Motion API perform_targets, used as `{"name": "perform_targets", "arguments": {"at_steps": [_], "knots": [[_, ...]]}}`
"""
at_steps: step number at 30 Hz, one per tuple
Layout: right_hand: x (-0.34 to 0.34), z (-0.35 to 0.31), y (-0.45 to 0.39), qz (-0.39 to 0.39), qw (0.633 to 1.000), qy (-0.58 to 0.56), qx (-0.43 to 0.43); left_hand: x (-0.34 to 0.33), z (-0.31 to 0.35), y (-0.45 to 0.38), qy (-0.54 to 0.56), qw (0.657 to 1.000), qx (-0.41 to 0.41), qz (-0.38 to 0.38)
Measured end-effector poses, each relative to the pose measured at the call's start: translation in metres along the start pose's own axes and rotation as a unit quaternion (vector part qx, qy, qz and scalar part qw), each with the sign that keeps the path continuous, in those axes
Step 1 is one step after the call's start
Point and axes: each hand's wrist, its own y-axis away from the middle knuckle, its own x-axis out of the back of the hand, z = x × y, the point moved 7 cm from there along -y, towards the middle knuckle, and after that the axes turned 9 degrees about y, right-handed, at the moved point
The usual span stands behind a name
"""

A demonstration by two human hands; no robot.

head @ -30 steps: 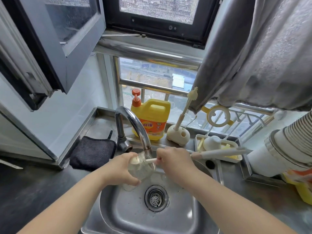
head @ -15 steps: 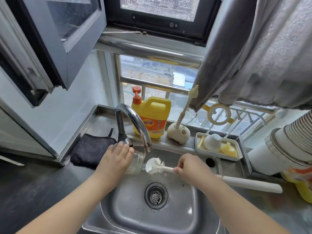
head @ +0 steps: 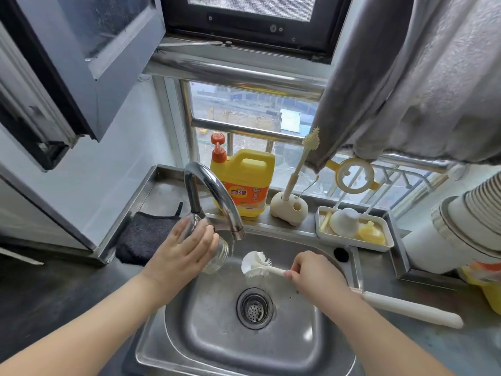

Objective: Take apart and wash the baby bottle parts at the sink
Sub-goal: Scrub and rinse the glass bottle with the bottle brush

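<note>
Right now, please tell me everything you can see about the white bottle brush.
The bottle brush is white, apparently plastic, with a rounded bristled head and a long straight handle. It lies nearly level over the sink, head toward the faucet, outside the glass bottle. The right hand grips its thin neck; the thick handle end reaches out over the counter to the right.

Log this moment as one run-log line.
left hand: holds glass bottle at faucet | right hand: grips bottle brush over sink
</note>
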Motion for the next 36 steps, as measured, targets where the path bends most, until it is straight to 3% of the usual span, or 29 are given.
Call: {"name": "perform_targets", "arguments": {"at_steps": [3,5,6,9,10,12,17,21,23,27,31,34,36], "knots": [[-0.001,0.001,0.0,0.001,1.0,-0.003,-0.004,0.002,-0.007,0.002,0.018,0.999,0.046,0.02],[0.0,0.003,0.0,0.01,1.0,-0.005,-0.008,-0.002,-0.023,0.006,0.107,0.981,0.164,0.001],[0.002,0.004,0.0,0.017,1.0,-0.01,-0.008,-0.013,-0.032,0.014,0.191,0.946,0.26,-0.039],[0.013,0.009,0.002,0.043,0.998,-0.037,-0.006,-0.03,-0.037,0.034,0.43,0.754,0.487,-0.093],[0.018,0.011,0.003,0.051,0.998,-0.044,-0.006,-0.034,-0.034,0.036,0.473,0.708,0.515,-0.096],[0.027,0.013,0.006,0.072,0.996,-0.054,-0.005,-0.042,-0.026,0.035,0.536,0.663,0.511,-0.111],[0.045,0.013,0.015,0.101,0.992,-0.08,0.014,-0.053,-0.008,0.023,0.572,0.657,0.466,-0.153],[0.055,0.013,0.023,0.115,0.986,-0.117,0.037,-0.056,0.008,0.013,0.626,0.61,0.458,-0.159],[0.061,0.011,0.03,0.119,0.985,-0.109,0.059,-0.062,0.014,0.013,0.63,0.604,0.456,-0.175],[0.074,-0.013,0.036,0.121,0.982,0.08,0.118,-0.061,0.02,0.009,0.621,0.626,0.429,-0.196],[0.068,-0.056,0.021,0.095,0.947,0.241,0.19,-0.051,0.028,-0.006,0.628,0.645,0.383,-0.208],[0.065,-0.082,0.016,0.132,0.926,0.272,0.227,-0.044,0.015,-0.009,0.616,0.653,0.4,-0.182],[0.058,-0.087,0.011,0.124,0.932,0.259,0.219,-0.039,0.002,-0.007,0.598,0.674,0.403,-0.161]]}}
